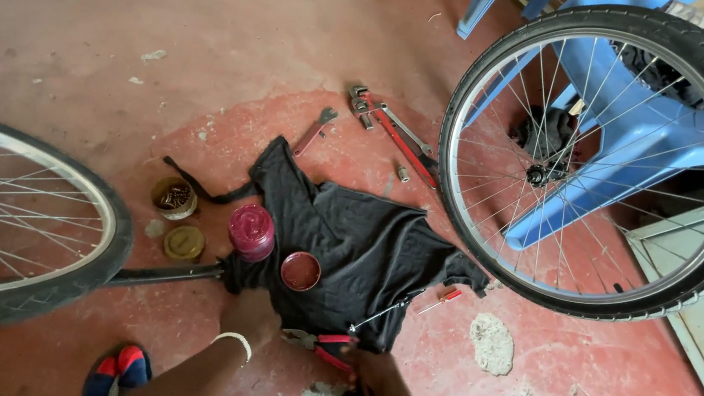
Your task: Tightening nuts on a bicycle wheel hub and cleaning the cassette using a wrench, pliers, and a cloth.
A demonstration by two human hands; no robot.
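a: what are the hands doing?
b: left hand (pixel 252 316) presses on the black cloth (pixel 354 252) spread on the floor (pixel 124 9), fingers hidden, can't tell. right hand (pixel 370 375) sits by the red pliers (pixel 325 345); grip unclear.
a: around them?
b: red jar (pixel 251 231) and lid (pixel 300 270) rest on the cloth. wrenches (pixel 396 132) lie beyond, a wheel (pixel 607 162) crowds the right.
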